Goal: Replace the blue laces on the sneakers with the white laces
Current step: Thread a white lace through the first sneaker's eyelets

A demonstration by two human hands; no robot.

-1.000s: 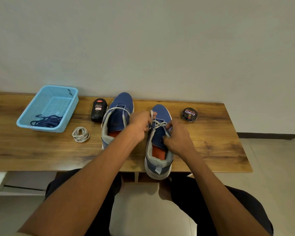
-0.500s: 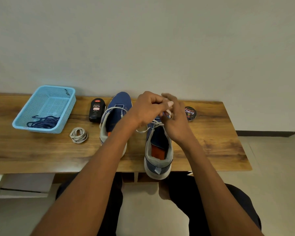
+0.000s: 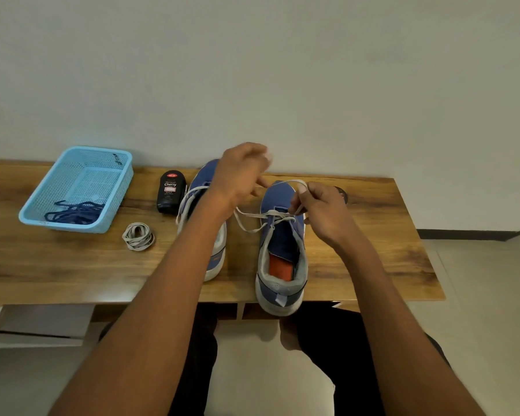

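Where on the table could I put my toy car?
Bare wood lies right of the right sneaker, out to the table edge, and in front of the blue basket and coiled lace. It is crowded around both sneakers and hands.

Wall (image 3: 312,70): plain, pale grey-white, evenly lit.
Table (image 3: 57,265): wood-grain top set against wall.
Floor (image 3: 487,295): light tiles, perhaps; dark skirting (image 3: 463,234) at right.

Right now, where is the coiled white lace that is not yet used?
In the head view, the coiled white lace lies on the table's left part, just in front of the blue basket.
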